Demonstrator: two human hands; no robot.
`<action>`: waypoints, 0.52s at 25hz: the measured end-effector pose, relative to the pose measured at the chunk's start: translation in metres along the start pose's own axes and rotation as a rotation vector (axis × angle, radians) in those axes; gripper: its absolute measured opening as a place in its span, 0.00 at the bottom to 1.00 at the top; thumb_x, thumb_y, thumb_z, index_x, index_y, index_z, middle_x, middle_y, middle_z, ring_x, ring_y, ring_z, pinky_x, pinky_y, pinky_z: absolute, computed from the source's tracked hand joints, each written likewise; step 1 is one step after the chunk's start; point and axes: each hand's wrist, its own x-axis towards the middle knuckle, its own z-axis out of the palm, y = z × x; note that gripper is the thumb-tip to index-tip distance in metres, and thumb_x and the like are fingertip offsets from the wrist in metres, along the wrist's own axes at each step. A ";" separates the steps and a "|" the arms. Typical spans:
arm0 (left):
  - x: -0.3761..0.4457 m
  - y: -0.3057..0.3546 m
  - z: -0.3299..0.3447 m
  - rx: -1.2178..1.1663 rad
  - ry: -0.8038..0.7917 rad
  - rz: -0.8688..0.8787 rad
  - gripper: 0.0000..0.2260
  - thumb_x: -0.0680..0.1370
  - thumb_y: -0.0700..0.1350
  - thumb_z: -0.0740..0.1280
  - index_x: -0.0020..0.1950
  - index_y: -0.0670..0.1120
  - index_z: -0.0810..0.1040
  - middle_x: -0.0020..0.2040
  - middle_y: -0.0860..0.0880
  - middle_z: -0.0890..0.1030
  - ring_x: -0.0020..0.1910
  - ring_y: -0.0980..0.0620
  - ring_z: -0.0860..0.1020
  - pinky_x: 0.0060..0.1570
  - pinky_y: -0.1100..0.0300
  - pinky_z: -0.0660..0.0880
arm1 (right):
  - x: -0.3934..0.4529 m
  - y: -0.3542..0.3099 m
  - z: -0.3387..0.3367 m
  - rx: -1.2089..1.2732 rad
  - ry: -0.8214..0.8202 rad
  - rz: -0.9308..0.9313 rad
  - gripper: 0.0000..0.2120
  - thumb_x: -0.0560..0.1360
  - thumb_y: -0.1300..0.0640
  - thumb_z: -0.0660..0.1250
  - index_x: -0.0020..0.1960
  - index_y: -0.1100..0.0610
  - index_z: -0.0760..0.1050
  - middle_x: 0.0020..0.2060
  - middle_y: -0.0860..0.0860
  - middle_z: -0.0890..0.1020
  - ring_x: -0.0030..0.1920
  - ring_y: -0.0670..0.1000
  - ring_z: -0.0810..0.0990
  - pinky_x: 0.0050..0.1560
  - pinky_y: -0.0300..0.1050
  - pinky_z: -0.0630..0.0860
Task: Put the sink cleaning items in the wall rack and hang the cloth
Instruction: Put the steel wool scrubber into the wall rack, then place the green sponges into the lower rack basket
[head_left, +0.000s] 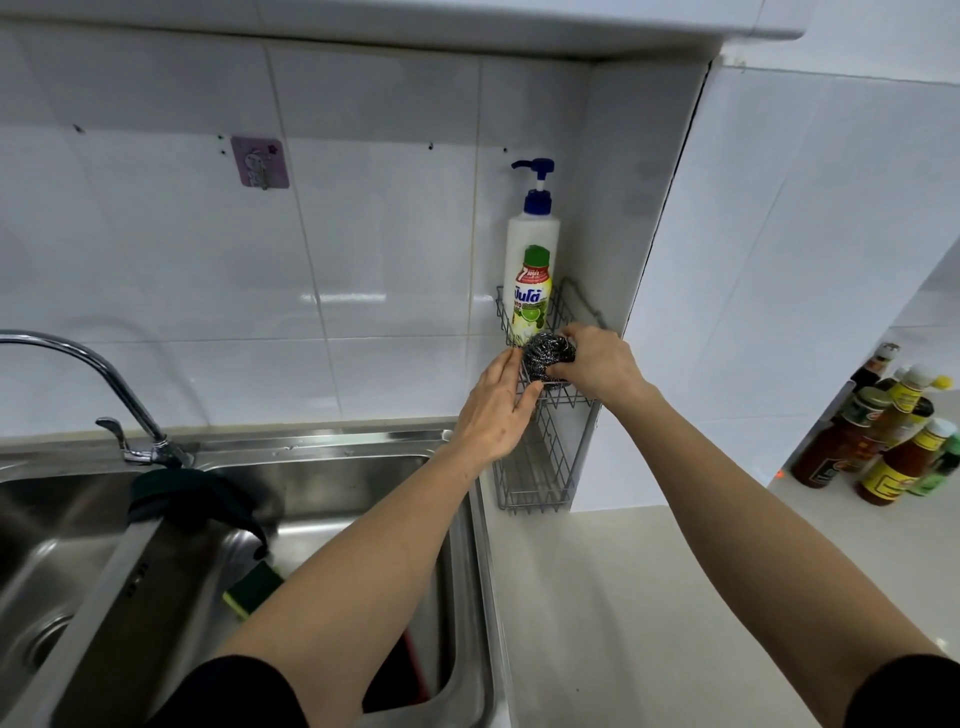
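From the head camera, a 2-tier wire wall rack (540, 457) of thin grey metal rods was fixed in the corner of the glossy white tiled wall. In its upper tier stood a tall white dish soap pump bottle (531, 270) with a blue pump and a green, lime-printed label. The right hand (597, 364) was closed around a steel wool scourer (549, 357), a dark, shiny ball of coiled wire, held at the front edge of the upper tier just beside the bottle. The left hand (498, 405) lay open, fingers flat against the rack's front wires. A dark cloth (200, 501) was draped over the divider of the stainless steel double sink (332, 493), and a green and yellow sponge (253, 590) lay in the right basin. A pink adhesive hook (260, 162) stuck to the tiles. Sauce bottles (883, 431) stood on the pale tabletop (649, 597).
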 end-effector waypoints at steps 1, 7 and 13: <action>-0.001 -0.001 -0.002 0.003 0.002 0.007 0.28 0.82 0.57 0.51 0.79 0.46 0.50 0.79 0.48 0.53 0.77 0.50 0.55 0.74 0.53 0.57 | -0.001 -0.001 -0.001 -0.011 0.007 -0.003 0.24 0.70 0.53 0.73 0.64 0.57 0.74 0.56 0.56 0.83 0.56 0.58 0.80 0.56 0.49 0.76; -0.019 -0.024 -0.028 0.091 0.021 0.015 0.28 0.82 0.57 0.52 0.79 0.47 0.50 0.79 0.48 0.52 0.77 0.50 0.53 0.74 0.53 0.55 | -0.008 -0.018 -0.006 -0.072 0.132 -0.091 0.21 0.72 0.58 0.71 0.64 0.55 0.74 0.57 0.56 0.82 0.55 0.59 0.81 0.53 0.50 0.77; -0.060 -0.099 -0.089 0.223 0.074 -0.037 0.27 0.82 0.56 0.51 0.79 0.48 0.51 0.79 0.49 0.53 0.78 0.50 0.53 0.74 0.53 0.53 | -0.021 -0.063 0.021 0.133 0.322 -0.368 0.17 0.73 0.60 0.69 0.62 0.53 0.76 0.59 0.51 0.80 0.59 0.54 0.78 0.58 0.52 0.77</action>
